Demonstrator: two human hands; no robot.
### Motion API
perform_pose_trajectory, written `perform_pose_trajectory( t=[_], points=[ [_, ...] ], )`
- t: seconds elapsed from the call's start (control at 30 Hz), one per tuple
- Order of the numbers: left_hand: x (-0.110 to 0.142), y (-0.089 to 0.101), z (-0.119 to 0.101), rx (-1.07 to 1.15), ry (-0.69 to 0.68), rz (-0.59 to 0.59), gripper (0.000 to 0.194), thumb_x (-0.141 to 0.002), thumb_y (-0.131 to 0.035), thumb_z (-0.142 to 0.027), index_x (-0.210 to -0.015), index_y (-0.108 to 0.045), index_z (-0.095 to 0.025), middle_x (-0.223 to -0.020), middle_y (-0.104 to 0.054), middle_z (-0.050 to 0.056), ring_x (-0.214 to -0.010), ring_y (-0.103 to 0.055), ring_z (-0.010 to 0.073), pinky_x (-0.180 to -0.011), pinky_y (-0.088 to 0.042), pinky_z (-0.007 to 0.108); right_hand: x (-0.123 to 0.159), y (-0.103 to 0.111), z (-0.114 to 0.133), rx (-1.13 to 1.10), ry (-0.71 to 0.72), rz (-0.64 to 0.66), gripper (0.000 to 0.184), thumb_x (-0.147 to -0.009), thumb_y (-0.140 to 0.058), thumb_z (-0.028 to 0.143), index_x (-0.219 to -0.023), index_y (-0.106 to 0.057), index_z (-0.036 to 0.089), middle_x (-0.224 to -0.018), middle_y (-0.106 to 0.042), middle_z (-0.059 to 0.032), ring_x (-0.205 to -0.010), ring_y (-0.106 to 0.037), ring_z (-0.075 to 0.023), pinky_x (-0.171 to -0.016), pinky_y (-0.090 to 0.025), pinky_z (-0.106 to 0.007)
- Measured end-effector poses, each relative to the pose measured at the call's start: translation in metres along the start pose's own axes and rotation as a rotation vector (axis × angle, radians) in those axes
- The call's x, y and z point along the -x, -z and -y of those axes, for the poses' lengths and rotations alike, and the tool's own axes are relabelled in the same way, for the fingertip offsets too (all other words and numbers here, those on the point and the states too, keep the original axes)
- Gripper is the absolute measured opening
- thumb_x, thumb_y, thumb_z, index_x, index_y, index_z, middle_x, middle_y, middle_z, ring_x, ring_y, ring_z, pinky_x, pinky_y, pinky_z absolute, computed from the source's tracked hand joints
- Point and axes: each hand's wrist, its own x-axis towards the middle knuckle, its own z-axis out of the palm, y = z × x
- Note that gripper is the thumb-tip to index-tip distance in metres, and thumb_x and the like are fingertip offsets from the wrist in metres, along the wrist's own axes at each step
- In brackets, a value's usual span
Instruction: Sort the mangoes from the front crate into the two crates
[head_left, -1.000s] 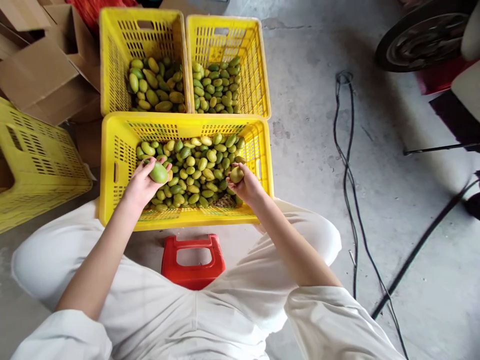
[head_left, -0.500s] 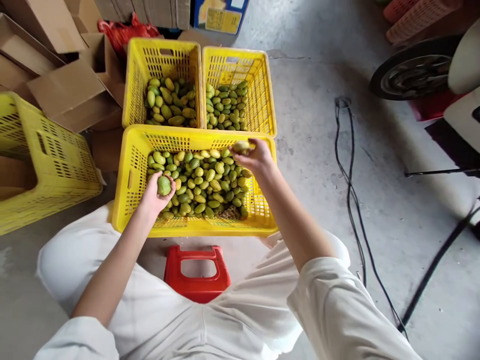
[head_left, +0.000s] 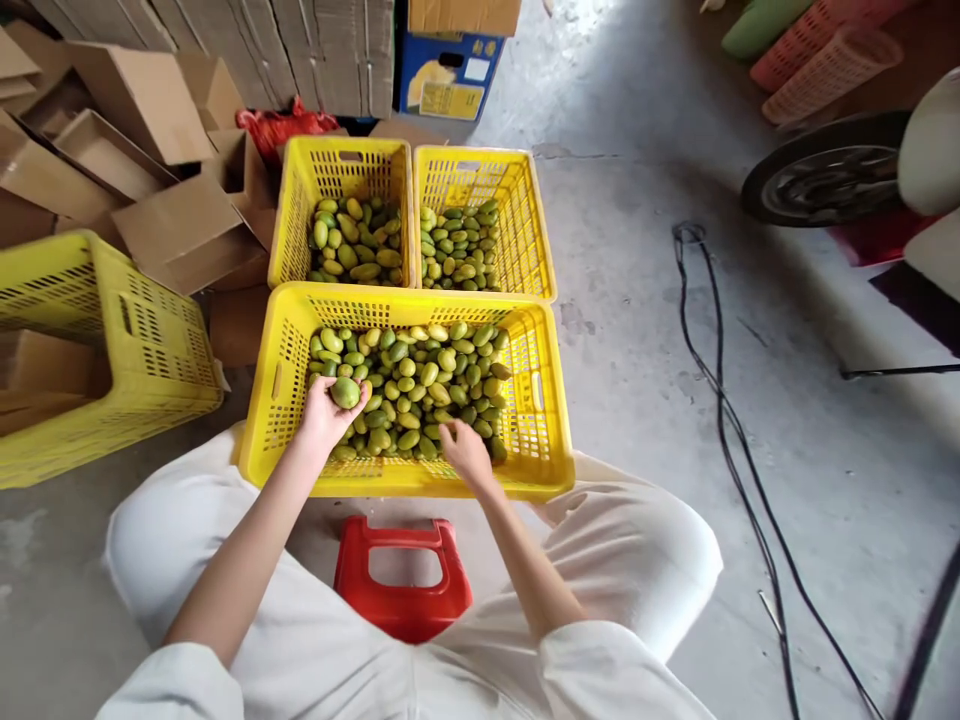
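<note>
We see the person's left hand raised over the left part of the front yellow crate, its fingers curled about a green fruit that rests in the grasp with its rounded end showing. The right hand is lower, at the near right part of the same crate, back uppermost and fingers bent down to the heap of fruit. The hand itself covers its fingertips, so we cannot fairly tell whether they pinch a piece or only touch the heap.

The heap runs from green to yellow and lies across the crate's floor, leaving part of the slotted right wall bare. Right behind this crate we find two more yellow crates side by side, the rear left crate and the rear right crate, each with similar fruit low inside.

Between the person's white-trousered knees a red stool stands just on the near side of the front crate. To our left another yellow crate holds cardboard, with opened cardboard boxes piled behind it. On the concrete floor to the right we notice a looped black cable, and beyond it a wheel.
</note>
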Motion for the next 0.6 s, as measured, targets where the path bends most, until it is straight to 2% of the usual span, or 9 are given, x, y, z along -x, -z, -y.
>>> perform_pose_trajectory(
  t=[0.07, 0.1, 0.23, 0.33, 0.43, 0.53, 0.6],
  points=[
    [-0.008, 0.003, 0.003, -0.042, -0.004, 0.005, 0.017, -0.103, -0.05, -0.013, -0.095, -0.064, -0.019, -0.087, -0.069, 0.009, -0.08, -0.071, 0.0182, -0.064, -0.067, 0.025, 0.021, -0.021, -0.022, 0.334, -0.053, -0.001, 0.027, -0.108, -0.055, 0.031, -0.105, -0.076, 0.016, -0.119, -0.08, -0.0177, -0.114, -0.074, -0.0277, -0.092, -0.051, -0.032],
    [-0.013, 0.006, 0.005, -0.067, -0.007, -0.008, 0.016, -0.103, -0.052, -0.012, -0.095, -0.064, -0.019, -0.088, -0.07, 0.008, -0.081, -0.071, 0.0178, -0.064, -0.067, 0.025, 0.026, -0.027, -0.028, 0.362, -0.078, -0.013, 0.031, -0.11, -0.05, 0.03, -0.104, -0.077, 0.014, -0.117, -0.08, -0.0188, -0.112, -0.075, -0.0276, -0.089, -0.05, -0.031],
    [-0.026, 0.017, 0.014, -0.15, 0.004, -0.13, 0.015, -0.101, -0.055, -0.011, -0.092, -0.062, -0.021, -0.087, -0.067, 0.006, -0.077, -0.067, 0.0165, -0.062, -0.064, 0.024, 0.028, -0.034, -0.031, 0.45, 0.041, -0.062, 0.026, -0.111, -0.052, 0.025, -0.115, -0.077, 0.017, -0.119, -0.08, -0.0126, -0.112, -0.073, -0.0216, -0.085, -0.044, -0.026],
    [-0.031, 0.015, 0.013, -0.184, 0.018, -0.214, 0.017, -0.098, -0.052, -0.007, -0.093, -0.06, -0.022, -0.089, -0.062, 0.006, -0.076, -0.062, 0.0178, -0.058, -0.06, 0.025, 0.024, -0.035, -0.032, 0.461, 0.085, -0.085, 0.026, -0.111, -0.051, 0.022, -0.109, -0.077, 0.016, -0.113, -0.08, -0.0122, -0.105, -0.072, -0.0208, -0.082, -0.042, -0.027],
    [-0.038, -0.013, 0.0, -0.187, -0.046, -0.245, 0.02, -0.093, -0.053, -0.005, -0.097, -0.06, -0.023, -0.096, -0.062, 0.006, -0.079, -0.059, 0.0176, -0.062, -0.058, 0.025, 0.023, -0.037, -0.035, 0.445, 0.113, -0.107, 0.025, -0.109, -0.052, 0.02, -0.104, -0.076, 0.017, -0.109, -0.08, -0.012, -0.099, -0.071, -0.0207, -0.079, -0.039, -0.028],
    [-0.045, -0.065, -0.028, -0.173, -0.168, -0.173, 0.024, -0.091, -0.056, -0.008, -0.105, -0.061, -0.027, -0.104, -0.065, 0.005, -0.089, -0.064, 0.018, -0.072, -0.059, 0.025, 0.023, -0.04, -0.037, 0.425, 0.088, -0.102, 0.026, -0.109, -0.052, 0.021, -0.102, -0.077, 0.018, -0.107, -0.08, -0.0115, -0.096, -0.071, -0.0209, -0.075, -0.038, -0.029],
    [-0.049, -0.105, -0.052, -0.165, -0.262, -0.062, 0.02, -0.095, -0.058, -0.018, -0.111, -0.061, -0.029, -0.113, -0.066, 0.006, -0.102, -0.067, 0.0203, -0.082, -0.062, 0.028, 0.023, -0.04, -0.036, 0.411, 0.067, -0.085, 0.027, -0.109, -0.052, 0.021, -0.103, -0.078, 0.017, -0.107, -0.081, -0.0117, -0.096, -0.072, -0.0213, -0.074, -0.037, -0.029]
  ],
)
